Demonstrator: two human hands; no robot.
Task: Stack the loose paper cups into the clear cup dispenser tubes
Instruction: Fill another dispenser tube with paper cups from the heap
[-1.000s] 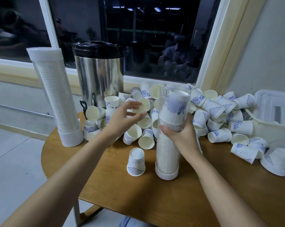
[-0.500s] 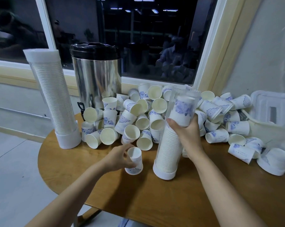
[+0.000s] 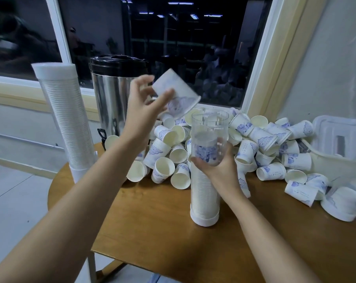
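Paper cup [image 3: 176,94], blue-printed, blurred: upper centre of the frame, tilted with its mouth toward the lower right, pinched between fingers and thumb of the left hand [image 3: 144,105], just above and left of the open top of the clear dispenser tube [image 3: 209,123]. Tube: upright on the wooden table [image 3: 162,231] at centre, partly filled, with the right hand [image 3: 218,170] wrapped round its middle. Loose cups [image 3: 265,139]: heaped behind and to the right.

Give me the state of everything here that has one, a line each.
held cup: tilted mouth-down near the tube's rim, pinched by left hand.
near tube: upright, open-topped, partly filled, gripped by right hand.
far tube: upright, full, capped.
urn: lid on.
loose cups: heaped on the table.
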